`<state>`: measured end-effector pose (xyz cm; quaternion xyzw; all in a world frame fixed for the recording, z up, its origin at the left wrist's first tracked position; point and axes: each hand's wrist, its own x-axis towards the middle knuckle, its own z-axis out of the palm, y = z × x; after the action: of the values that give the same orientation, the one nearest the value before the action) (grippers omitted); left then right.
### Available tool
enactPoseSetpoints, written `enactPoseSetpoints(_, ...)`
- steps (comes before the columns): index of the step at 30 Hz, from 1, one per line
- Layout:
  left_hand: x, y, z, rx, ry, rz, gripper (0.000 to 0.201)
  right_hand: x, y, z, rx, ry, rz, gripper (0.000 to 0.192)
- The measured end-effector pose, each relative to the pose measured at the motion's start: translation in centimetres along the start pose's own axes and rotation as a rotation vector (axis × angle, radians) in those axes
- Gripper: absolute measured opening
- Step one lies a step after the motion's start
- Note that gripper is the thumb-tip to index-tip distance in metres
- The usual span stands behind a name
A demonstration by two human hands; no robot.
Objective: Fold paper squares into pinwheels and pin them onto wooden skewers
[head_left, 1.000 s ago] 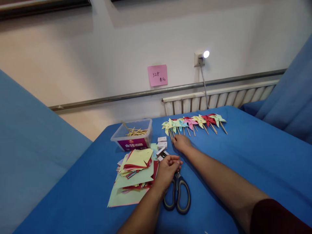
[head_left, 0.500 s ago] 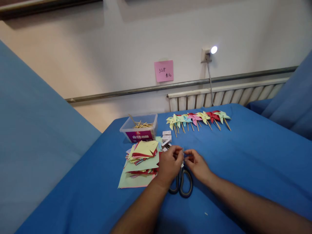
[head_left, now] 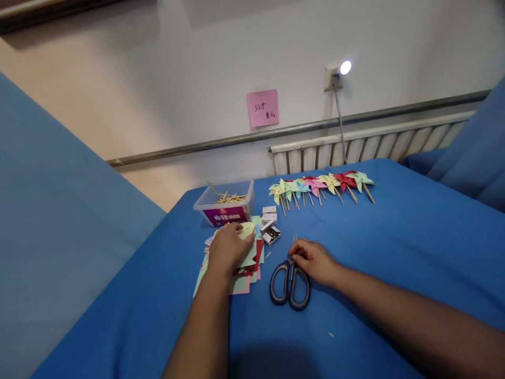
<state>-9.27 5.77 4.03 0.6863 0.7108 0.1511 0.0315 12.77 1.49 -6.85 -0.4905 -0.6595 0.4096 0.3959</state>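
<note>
On the blue-clothed tabletop (head_left: 394, 242), the left hand (head_left: 228, 247) lies spread flat on one stack of coloured paper squares (head_left: 244, 263), while the right hand (head_left: 313, 259), fingers curled, touches one pair of grey-handled scissors (head_left: 289, 281) just right of the stack.

paper stack (head_left: 240, 263): loose coloured squares, yellow, red, pink and pale green, lying flat and fanned on the table, just in front of the clear box. scissors (head_left: 290, 281): grey-black handles, blades closed, flat, just right of the stack.
</note>
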Motion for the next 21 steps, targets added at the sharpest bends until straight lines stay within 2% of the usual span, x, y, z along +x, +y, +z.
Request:
enactPoseSetpoints(9, 0.06, 0.22, 0.38, 0.059, -0.021, 0.031, 0.040, 0.14, -0.09, -0.02, -0.084, 0.020, -0.043, 0.010)
enactPoseSetpoints(13, 0.07, 0.29, 0.44, 0.079, -0.019, 0.038, 0.033, 0.07, -0.36, -0.11, -0.092, 0.020, -0.043, 0.010)
enactPoseSetpoints(21, 0.06, 0.37, -0.16, 0.015, -0.047, -0.044, 0.022, 0.22, -0.08, -0.02, -0.079, 0.023, -0.053, 0.010)
